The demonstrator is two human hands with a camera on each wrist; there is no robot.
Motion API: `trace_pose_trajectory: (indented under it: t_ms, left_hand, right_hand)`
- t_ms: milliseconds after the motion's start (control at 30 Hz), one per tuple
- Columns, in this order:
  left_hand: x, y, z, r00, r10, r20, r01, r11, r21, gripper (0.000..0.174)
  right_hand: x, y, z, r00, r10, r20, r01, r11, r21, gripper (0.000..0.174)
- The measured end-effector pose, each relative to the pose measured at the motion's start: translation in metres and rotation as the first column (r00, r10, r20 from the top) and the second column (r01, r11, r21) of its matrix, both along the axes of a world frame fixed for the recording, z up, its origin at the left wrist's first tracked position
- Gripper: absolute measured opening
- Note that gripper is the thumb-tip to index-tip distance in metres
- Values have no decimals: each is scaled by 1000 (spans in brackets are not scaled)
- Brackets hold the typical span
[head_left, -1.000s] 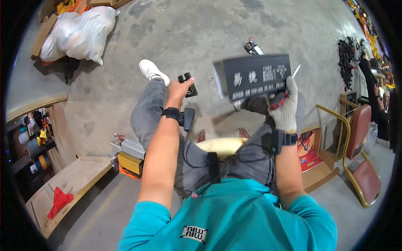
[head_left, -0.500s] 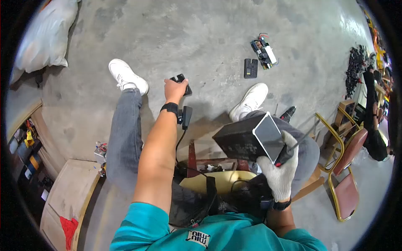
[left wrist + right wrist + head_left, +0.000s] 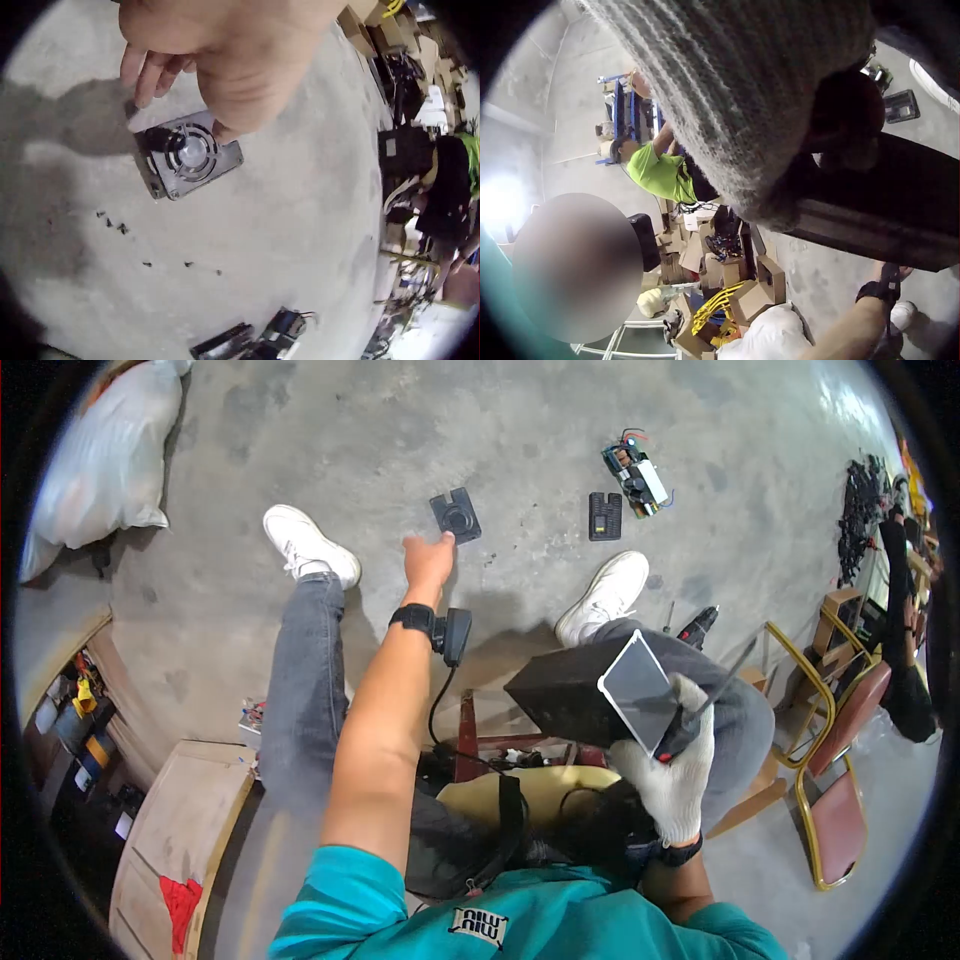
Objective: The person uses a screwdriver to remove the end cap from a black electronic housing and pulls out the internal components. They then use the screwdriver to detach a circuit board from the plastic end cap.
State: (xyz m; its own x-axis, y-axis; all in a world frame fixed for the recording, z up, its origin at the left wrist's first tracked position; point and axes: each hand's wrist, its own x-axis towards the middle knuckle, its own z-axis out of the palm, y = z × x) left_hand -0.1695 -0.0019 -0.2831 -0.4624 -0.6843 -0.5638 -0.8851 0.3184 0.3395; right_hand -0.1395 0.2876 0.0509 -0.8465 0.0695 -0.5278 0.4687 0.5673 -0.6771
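My bare left hand (image 3: 428, 567) is over the floor, its fingers loose and spread. Its thumb is at the edge of a black square fan cover (image 3: 193, 154) with a round grille, which lies on the concrete. In my gloved right hand (image 3: 672, 785) I hold a black rectangular metal case (image 3: 560, 695), tilted over my right thigh with its white-edged open end towards the hand. The same hand grips a screwdriver (image 3: 682, 734) with a dark and red handle, its shaft pointing up and right. In the right wrist view the glove hides most of the grip.
Ahead on the floor lie a black end cover (image 3: 605, 517) and a circuit board (image 3: 640, 478) with wires. Several small screws (image 3: 122, 228) are scattered nearby. A power drill (image 3: 698, 628) lies beside my right leg, near a chair (image 3: 838, 815). A white bag (image 3: 105, 470) sits far left.
The left hand has set the fan cover down on the floor and loosened its grip. The right hand first lowered and turned the case, then kept it over the right thigh.
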Motion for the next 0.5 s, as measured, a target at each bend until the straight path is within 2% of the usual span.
trace_pose_trajectory:
  t_ms: [33,67,100,133,200,267,300,333,400,433,500]
  left_hand:
    - [0,-6,15,999,28,27,-35,949,313,71]
    - [-2,-8,40,997,39,63,-69,801,595,63]
    - [3,7,66,975,223,-2,-166,730,663,50]
    - [4,12,91,979,202,-16,-141,734,665,50]
    - [8,23,140,980,155,-125,14,571,821,49]
    - [28,43,218,953,224,-203,105,382,918,56]
    - [39,47,244,942,262,-212,122,322,939,61]
    - [50,50,257,937,255,-237,146,330,932,61]
    - [74,54,280,880,355,-315,242,235,941,61]
    - [86,53,290,851,389,-353,300,192,935,60]
    - [100,58,324,820,431,-378,329,185,926,59]
  right_hand:
    - [0,2,1,1000,-21,-13,21,1000,-8,71]
    - [0,5,1,999,-44,-27,44,999,-14,68]
    - [-2,7,1,994,-89,-63,84,994,-66,62]
    - [-7,5,11,975,-222,0,217,950,-223,57]
    - [-4,17,15,939,-342,44,333,866,-374,47]
    - [2,38,28,901,-350,255,433,727,-532,33]
    - [7,41,13,885,-411,216,452,652,-609,25]
    - [11,43,5,846,-465,260,508,558,-657,25]
    - [14,47,-8,826,-438,353,527,380,-760,25]
    - [14,47,-6,835,-432,341,510,374,-775,25]
    - [14,38,2,823,-366,435,542,276,-793,28]
